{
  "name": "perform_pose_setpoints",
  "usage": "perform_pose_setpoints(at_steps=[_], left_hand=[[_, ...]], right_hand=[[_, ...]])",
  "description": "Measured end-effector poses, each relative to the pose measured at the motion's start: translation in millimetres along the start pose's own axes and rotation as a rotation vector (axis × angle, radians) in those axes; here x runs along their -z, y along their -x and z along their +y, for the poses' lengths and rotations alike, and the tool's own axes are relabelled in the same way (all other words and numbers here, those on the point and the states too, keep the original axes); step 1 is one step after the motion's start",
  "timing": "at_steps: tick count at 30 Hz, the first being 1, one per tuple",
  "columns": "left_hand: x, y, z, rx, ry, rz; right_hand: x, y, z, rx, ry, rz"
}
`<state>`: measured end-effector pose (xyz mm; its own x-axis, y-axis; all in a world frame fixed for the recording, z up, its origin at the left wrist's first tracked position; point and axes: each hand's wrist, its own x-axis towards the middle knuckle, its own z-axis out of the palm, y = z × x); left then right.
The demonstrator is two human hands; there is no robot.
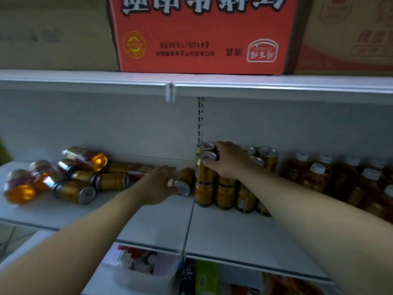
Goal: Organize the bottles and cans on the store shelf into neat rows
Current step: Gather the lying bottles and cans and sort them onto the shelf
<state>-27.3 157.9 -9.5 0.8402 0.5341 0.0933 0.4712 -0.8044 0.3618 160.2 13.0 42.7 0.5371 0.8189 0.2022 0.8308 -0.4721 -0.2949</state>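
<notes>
Cans (225, 194) in gold stand stacked two high at mid-shelf, and this stack serves as the marker for everything else. Just left of it a lying can (184, 180) rests on the shelf (234, 235) with its lid facing outward. Farther left sprawls a heap of toppled cans and bottles (70, 177), and near the stack's right side upright bottles (316, 177) with white caps stand in rows. Above the stack, a red carton (202, 33) sits on the next shelf up.

The left hand (158, 185) is at the lying can, thumb by the lid and fingers over its side — blur hides whether the grip has closed. The right hand (228, 161) lies on the stack's top row, its grip curled round a top-row can (217, 155) that is mostly hidden under the palm.

The cans are probably full: weighty for their size, stiff, smooth-walled and ready to roll. The lying one is best taken round the middle of its wall and set upright before letting go — a nudged stack could topple.
</notes>
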Motion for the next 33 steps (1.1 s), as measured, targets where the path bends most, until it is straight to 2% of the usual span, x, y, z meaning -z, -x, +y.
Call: perform_pose_setpoints(at_steps=[11, 17, 22, 26, 30, 33], left_hand=[[71, 120, -211, 0.239, -0.118, -0.022], [101, 161, -302, 0.405, -0.056, -0.013], [105, 155, -364, 0.564, 0.071, 0.052], [104, 125, -398, 0.707, 0.198, 0.219], [107, 84, -431, 0.835, 0.403, 0.357], [98, 55, -445, 0.906, 0.676, 0.430]], right_hand=[[-104, -49, -234, 0.097, -0.112, -0.208], [-163, -68, -326, 0.153, -0.122, -0.275], [-213, -91, -365, 0.189, -0.064, -0.353], [-253, -105, -373, 0.272, 0.144, -0.335], [-287, -108, -366, 0.274, 0.231, -0.243], [-298, -106, -357, 0.308, 0.142, -0.150]])
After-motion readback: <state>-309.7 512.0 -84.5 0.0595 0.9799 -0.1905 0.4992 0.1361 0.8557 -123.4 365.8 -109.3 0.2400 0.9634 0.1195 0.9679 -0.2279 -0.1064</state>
